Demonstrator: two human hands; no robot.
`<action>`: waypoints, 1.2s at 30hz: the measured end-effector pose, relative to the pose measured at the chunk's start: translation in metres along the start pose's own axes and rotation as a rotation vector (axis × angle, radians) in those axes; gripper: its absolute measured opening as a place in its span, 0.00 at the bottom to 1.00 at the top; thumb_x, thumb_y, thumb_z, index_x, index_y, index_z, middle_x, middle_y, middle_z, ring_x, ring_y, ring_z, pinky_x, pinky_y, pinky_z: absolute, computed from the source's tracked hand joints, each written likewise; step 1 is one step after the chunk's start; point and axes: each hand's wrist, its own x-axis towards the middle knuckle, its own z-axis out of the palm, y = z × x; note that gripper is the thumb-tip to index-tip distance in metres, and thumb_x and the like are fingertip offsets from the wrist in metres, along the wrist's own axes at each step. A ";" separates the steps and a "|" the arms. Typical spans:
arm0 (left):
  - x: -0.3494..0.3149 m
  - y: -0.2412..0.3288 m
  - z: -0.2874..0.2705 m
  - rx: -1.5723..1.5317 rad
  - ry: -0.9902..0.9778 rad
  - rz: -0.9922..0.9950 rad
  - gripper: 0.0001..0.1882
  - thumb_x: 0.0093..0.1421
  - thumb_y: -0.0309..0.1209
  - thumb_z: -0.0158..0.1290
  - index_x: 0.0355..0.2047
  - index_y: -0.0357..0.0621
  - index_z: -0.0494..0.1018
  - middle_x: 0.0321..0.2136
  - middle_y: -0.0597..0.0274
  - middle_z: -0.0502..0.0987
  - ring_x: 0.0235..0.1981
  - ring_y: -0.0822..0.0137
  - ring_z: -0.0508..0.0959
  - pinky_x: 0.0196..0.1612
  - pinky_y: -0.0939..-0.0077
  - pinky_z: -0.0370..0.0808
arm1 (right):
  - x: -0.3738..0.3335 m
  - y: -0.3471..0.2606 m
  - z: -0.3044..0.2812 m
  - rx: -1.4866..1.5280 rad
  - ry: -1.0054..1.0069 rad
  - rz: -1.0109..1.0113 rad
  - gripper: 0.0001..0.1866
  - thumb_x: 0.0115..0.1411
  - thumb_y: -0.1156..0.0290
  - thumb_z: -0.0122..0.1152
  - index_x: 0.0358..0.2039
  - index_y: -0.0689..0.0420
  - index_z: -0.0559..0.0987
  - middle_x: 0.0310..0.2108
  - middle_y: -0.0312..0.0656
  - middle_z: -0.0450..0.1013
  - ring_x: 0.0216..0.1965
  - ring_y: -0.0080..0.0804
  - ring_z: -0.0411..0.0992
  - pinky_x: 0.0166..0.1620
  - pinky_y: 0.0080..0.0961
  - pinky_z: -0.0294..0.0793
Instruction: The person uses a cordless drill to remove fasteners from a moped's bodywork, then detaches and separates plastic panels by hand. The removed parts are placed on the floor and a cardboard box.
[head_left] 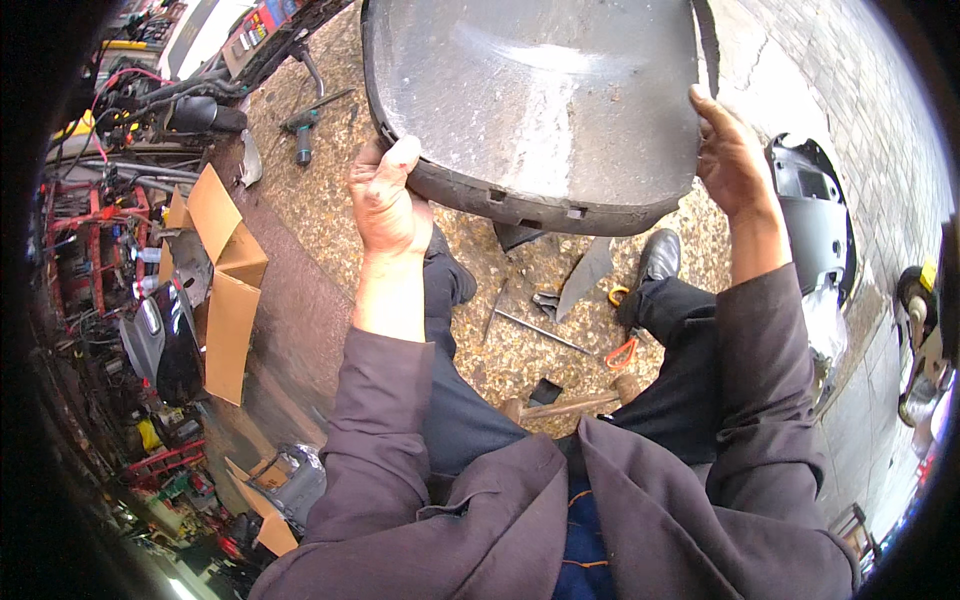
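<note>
A large dark grey, curved plastic panel point(460, 120) is held up in front of me, its surface dusty and scuffed with a pale streak. Small square slots run along its near rim, and its far end is cut off by the picture's top. My left hand point(388, 200) grips the near left corner, thumb on top. At the right edge my right hand point(735, 155) has hold of the panel, thumb upward, fingers partly hidden behind it. Below the panel, between my feet, lie a grey triangular scrap point(584, 280), a thin metal rod point(540, 330) and orange-handled scissors point(622, 351).
A cordless drill point(301, 135) lies on the speckled ground beyond my left hand. An open cardboard box point(228, 320) with parts stands at left, near cluttered red racks point(75, 230). Another dark moulded shell point(812, 215) rests at right. Paving point(860, 80) spreads behind it.
</note>
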 end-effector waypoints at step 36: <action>-0.002 0.020 -0.025 0.140 -0.083 0.012 0.15 0.62 0.27 0.56 0.47 0.36 0.70 0.43 0.59 0.77 0.42 0.71 0.75 0.52 0.75 0.70 | -0.011 0.004 0.064 -0.017 -0.089 -0.073 0.32 0.55 0.75 0.65 0.58 0.65 0.63 0.45 0.52 0.73 0.39 0.40 0.77 0.43 0.34 0.80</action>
